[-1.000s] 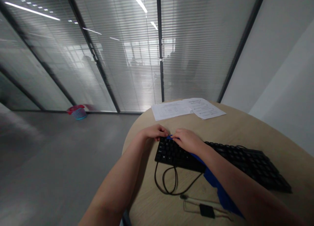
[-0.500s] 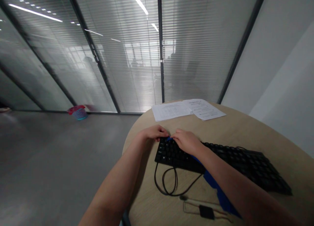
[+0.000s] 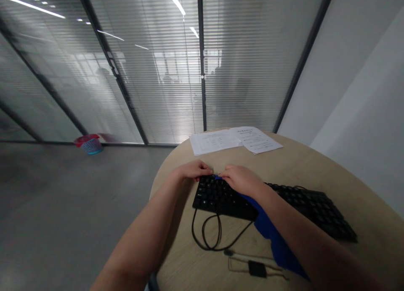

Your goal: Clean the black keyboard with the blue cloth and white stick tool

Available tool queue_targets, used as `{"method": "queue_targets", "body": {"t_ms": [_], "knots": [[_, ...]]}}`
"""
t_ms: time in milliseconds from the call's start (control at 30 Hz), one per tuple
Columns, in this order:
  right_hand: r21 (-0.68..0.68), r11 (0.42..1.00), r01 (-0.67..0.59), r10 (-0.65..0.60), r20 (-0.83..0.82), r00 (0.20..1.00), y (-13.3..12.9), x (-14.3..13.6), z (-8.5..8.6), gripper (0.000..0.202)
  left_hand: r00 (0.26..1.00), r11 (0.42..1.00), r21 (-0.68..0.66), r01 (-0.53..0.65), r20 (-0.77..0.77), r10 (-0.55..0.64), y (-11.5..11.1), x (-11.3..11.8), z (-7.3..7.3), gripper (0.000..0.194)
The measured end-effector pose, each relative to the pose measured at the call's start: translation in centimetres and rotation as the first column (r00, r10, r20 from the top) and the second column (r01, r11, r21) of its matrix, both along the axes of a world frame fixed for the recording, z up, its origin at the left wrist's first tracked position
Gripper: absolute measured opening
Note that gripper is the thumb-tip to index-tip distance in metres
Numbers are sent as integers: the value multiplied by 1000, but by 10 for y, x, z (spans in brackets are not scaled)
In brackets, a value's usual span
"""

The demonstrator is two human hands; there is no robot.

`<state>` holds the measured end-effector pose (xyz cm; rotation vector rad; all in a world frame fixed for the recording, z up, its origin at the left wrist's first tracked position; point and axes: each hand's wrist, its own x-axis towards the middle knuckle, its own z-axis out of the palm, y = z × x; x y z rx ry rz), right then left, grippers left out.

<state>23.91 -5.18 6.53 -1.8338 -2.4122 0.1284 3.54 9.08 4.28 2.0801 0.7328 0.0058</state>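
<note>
"Blue cloth (image 3: 280,249): where?"

"Across the black keyboard (image 3: 210,194) on the table (image 3: 303,165), trailing off its near edge. Right hand (image 3: 241,181) pinches its tip at the far edge."

"Left hand (image 3: 195,170)?"

"By the far left corner, likely steadying; whether gripping, cannot tell."

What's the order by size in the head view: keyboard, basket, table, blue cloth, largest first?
1. Table
2. Keyboard, partly hidden
3. Blue cloth, partly hidden
4. Basket, farther from the camera, so its real size is unsure
</note>
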Motion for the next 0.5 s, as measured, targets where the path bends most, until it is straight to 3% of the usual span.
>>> {"method": "queue_targets", "body": {"t_ms": [200, 333, 500], "knots": [[-33, 999, -25, 25, 3, 1000, 0, -2, -2, 35, 1000, 992, 122, 19, -24, -16, -5, 7, 1, 55], [-18, 999, 28, -26, 62, 998, -2, -9, 4, 39, 1000, 991, 135, 14, -23, -11, -3, 8, -1, 55], [-68, 998, -2, 5, 47, 999, -4, -10, 8, 37, 999, 987, 160, 26, -47, -19, -1, 8, -3, 55]]}}
